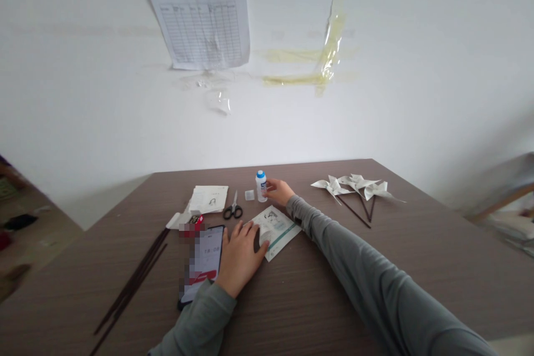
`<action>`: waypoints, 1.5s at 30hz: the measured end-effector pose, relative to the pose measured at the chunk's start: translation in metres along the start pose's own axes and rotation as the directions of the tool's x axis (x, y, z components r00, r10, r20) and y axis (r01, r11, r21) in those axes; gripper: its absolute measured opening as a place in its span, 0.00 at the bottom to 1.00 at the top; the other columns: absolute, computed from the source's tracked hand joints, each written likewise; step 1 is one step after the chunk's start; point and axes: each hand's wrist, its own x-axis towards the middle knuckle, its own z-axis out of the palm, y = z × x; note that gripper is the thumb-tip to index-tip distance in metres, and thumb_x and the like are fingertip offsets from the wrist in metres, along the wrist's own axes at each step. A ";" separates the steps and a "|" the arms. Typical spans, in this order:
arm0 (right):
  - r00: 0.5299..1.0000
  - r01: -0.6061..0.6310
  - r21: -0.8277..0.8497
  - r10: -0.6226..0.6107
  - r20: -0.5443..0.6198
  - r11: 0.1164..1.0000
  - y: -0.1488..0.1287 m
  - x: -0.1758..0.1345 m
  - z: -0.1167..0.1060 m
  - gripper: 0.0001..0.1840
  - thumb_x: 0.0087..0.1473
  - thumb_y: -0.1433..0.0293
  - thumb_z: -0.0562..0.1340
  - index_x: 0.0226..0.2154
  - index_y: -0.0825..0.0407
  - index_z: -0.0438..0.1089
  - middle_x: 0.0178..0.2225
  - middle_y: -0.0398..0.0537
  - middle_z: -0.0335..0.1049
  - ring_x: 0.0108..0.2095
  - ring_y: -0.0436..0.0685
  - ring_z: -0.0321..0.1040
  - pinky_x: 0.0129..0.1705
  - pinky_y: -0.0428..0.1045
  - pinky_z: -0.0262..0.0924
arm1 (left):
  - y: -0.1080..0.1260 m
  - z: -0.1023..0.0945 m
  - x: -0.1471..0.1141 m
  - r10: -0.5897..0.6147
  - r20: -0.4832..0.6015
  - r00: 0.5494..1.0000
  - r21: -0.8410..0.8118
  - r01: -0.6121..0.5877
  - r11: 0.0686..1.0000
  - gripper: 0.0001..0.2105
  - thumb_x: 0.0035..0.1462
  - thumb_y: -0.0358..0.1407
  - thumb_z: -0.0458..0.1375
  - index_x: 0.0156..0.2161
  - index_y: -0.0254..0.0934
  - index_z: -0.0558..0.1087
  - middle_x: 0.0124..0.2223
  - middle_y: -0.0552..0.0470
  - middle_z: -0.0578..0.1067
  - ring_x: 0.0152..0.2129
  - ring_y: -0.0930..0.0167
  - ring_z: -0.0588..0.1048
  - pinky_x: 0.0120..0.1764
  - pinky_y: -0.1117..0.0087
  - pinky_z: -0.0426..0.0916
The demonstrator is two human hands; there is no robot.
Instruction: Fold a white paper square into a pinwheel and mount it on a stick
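White blue-capped bottle [261, 188]; right hand [280, 192] against it

The bottle [260, 188] is white, its cap [261, 174] blue; the paper [276, 223] white, teal-striped.

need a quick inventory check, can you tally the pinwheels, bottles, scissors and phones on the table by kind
paper pinwheels: 3
white bottle with a blue cap: 1
pair of scissors: 1
phone, partly covered by the left hand: 1
total: 6
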 end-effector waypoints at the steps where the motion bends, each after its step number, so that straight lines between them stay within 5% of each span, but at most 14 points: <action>1: 1.000 0.000 -0.008 0.000 0.010 1.000 0.000 0.001 -0.001 0.31 0.56 0.82 0.82 0.60 0.48 0.92 0.52 0.52 0.97 0.52 0.68 0.96 0.64 0.61 0.90 | 0.000 0.000 0.000 0.000 -0.001 1.000 0.000 0.000 1.000 0.22 0.81 0.40 0.68 0.73 0.50 0.89 0.81 0.41 0.86 0.84 0.40 0.77 0.87 0.25 0.67; 8: 0.999 0.048 -0.079 -0.046 0.026 0.996 0.007 -0.004 -0.027 0.39 0.57 0.80 0.83 0.69 0.46 0.88 0.55 0.53 0.96 0.52 0.67 0.95 0.66 0.64 0.90 | 0.002 -0.005 -0.002 0.015 -0.016 1.000 -0.011 -0.015 1.000 0.21 0.80 0.41 0.71 0.72 0.46 0.91 0.79 0.38 0.88 0.80 0.40 0.81 0.85 0.24 0.70; 14: 0.978 0.207 -0.174 -0.198 0.066 0.963 0.024 -0.042 -0.052 0.39 0.62 0.76 0.80 0.74 0.43 0.84 0.57 0.53 0.94 0.56 0.67 0.93 0.71 0.67 0.86 | 0.007 -0.007 -0.004 0.028 -0.034 0.999 -0.015 -0.029 0.999 0.20 0.79 0.45 0.73 0.70 0.44 0.93 0.76 0.37 0.89 0.78 0.39 0.82 0.84 0.26 0.71; 20: 0.918 0.365 -0.219 -0.310 0.247 0.905 0.035 -0.099 -0.065 0.23 0.65 0.73 0.79 0.60 0.43 0.92 0.55 0.51 0.95 0.55 0.67 0.92 0.69 0.62 0.84 | 0.009 -0.001 -0.005 0.080 -0.086 0.993 -0.027 -0.083 0.996 0.19 0.77 0.45 0.75 0.66 0.44 0.94 0.70 0.36 0.92 0.72 0.39 0.85 0.81 0.27 0.74; 23: 0.888 0.410 -0.262 -0.317 0.334 0.873 0.039 -0.123 -0.067 0.15 0.65 0.72 0.81 0.52 0.40 0.94 0.52 0.51 0.95 0.54 0.68 0.93 0.66 0.58 0.84 | 0.010 -0.002 -0.006 0.085 -0.076 0.993 -0.025 -0.088 0.996 0.19 0.77 0.45 0.74 0.66 0.43 0.94 0.70 0.36 0.91 0.72 0.39 0.85 0.80 0.29 0.75; 31: 0.882 0.434 -0.352 -0.313 0.352 0.829 0.031 -0.164 -0.063 0.16 0.65 0.70 0.84 0.53 0.38 0.94 0.52 0.55 0.96 0.57 0.72 0.93 0.66 0.63 0.83 | 0.013 -0.001 -0.006 0.091 -0.105 0.990 -0.035 -0.095 0.995 0.18 0.77 0.45 0.74 0.65 0.43 0.94 0.69 0.35 0.92 0.70 0.39 0.86 0.78 0.29 0.76; 45: 0.859 0.498 -0.500 -0.324 0.397 0.708 0.020 -0.166 -0.053 0.20 0.67 0.64 0.85 0.59 0.44 0.93 0.54 0.55 0.95 0.57 0.72 0.90 0.62 0.63 0.81 | 0.014 0.002 -0.006 0.089 -0.092 0.992 -0.014 -0.091 0.996 0.19 0.78 0.45 0.72 0.66 0.43 0.94 0.70 0.36 0.91 0.72 0.40 0.84 0.79 0.30 0.75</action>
